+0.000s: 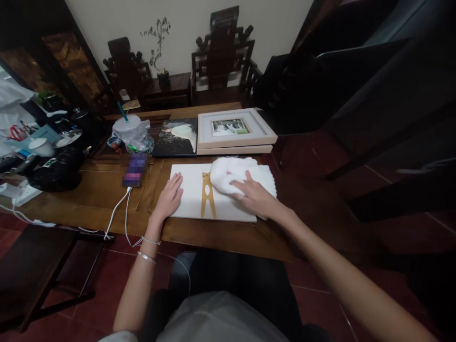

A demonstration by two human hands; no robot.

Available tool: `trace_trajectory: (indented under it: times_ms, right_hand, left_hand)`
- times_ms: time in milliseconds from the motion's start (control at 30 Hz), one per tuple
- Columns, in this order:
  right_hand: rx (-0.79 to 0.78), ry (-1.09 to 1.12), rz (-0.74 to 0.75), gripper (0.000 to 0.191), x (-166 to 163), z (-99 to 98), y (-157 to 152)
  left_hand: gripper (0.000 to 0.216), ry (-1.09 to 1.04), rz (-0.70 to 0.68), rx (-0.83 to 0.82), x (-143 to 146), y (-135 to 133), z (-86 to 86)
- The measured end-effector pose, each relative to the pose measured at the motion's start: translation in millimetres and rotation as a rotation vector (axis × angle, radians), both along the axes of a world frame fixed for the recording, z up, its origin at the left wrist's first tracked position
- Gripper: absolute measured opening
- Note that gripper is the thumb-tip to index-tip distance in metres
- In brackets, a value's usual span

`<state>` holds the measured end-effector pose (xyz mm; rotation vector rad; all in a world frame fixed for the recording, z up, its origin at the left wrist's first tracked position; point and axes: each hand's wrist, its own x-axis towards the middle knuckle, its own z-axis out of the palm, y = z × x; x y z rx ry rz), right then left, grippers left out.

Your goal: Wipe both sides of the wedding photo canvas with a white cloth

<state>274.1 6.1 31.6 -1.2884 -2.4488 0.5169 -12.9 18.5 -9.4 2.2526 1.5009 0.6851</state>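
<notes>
A white rectangular board (188,194) with a gold cat-shaped figure (207,195) lies flat near the table's front edge. My left hand (171,195) rests on the board's left side, its fingers stretched out flat. On the right part of the board, my right hand (254,194) grips a bunched white towel (228,173) and presses it down. The towel covers the board's upper right and hangs past its right edge. Some of my right fingers are sunk in the cloth and hidden.
Behind the board lie a framed photo (235,127) and a dark picture panel (176,137). A phone (134,170) with a white cable (116,209) is to the left, near a lidded cup (127,124) in plastic. A black bag-like object (57,171) sits farther left on the wooden table (96,190).
</notes>
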Motion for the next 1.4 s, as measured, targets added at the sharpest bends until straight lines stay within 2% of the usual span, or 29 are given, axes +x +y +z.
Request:
trace_trajectory:
  times_ms: [133,233,333,433,600,700,733,800,933,1000,1100,1167,1267,1400]
  right_hand:
    - [-0.130,-0.036,0.110,0.028,18.2,13.0,-60.7]
    - [-0.298,-0.056,0.127,0.029,38.3,23.7,-81.9]
    - [-0.428,-0.048,0.044,0.036,54.1,23.9,-70.7]
    - [-0.437,0.014,-0.032,0.041,55.7,18.1,-36.2]
    - [-0.333,0.222,-0.159,0.040,23.3,15.6,24.3]
    - [-0.260,0.326,-0.292,0.038,-6.8,14.6,40.6]
    - [-0.225,0.329,-0.292,0.037,-16.4,13.1,41.1]
    - [-0.149,0.275,-0.199,0.034,-32.8,8.6,34.3]
    - [-0.023,0.125,0.120,0.030,-46.6,1.2,-4.6]
    - [-0.015,0.105,0.237,0.032,-42.8,1.7,-28.8]
    - [-0.098,0.092,0.326,0.034,-27.8,5.6,-55.2]
    - [-0.201,0.086,0.313,0.031,-15.3,6.7,-59.8]
    - [-0.324,0.117,0.155,0.030,-0.8,4.4,-44.8]
    - [-0.277,0.190,0.039,0.031,-4.1,5.2,-0.1]
  left_hand:
    - [0.050,0.005,0.012,-0.006,1.5,-0.5,0.6]
    - [0.050,0.002,0.015,-0.006,2.4,-1.1,1.1]
    - [0.050,0.003,0.013,-0.005,2.1,-1.0,0.7]
    - [0.050,-0.003,0.009,0.005,0.8,-0.4,-0.7]
    - [0.050,0.013,0.003,0.012,-1.0,0.2,-2.6]
    - [0.050,0.004,-0.001,0.012,-1.5,0.5,-2.7]
    - [0.050,0.002,-0.003,0.011,-1.5,0.5,-2.5]
    - [0.050,0.000,-0.003,0.007,-1.5,0.7,-2.0]
    - [0.051,0.014,0.000,-0.003,-0.2,0.6,-0.9]
    - [0.051,0.024,0.005,-0.006,0.6,0.3,-0.7]
    - [0.051,0.031,0.010,-0.010,1.7,-0.3,-0.5]
    - [0.051,0.033,0.012,-0.012,2.1,-0.6,-0.5]
    - [0.050,0.034,0.012,-0.015,2.0,-0.8,-0.5]
    - [0.049,0.026,0.010,-0.010,1.2,-0.7,-0.6]
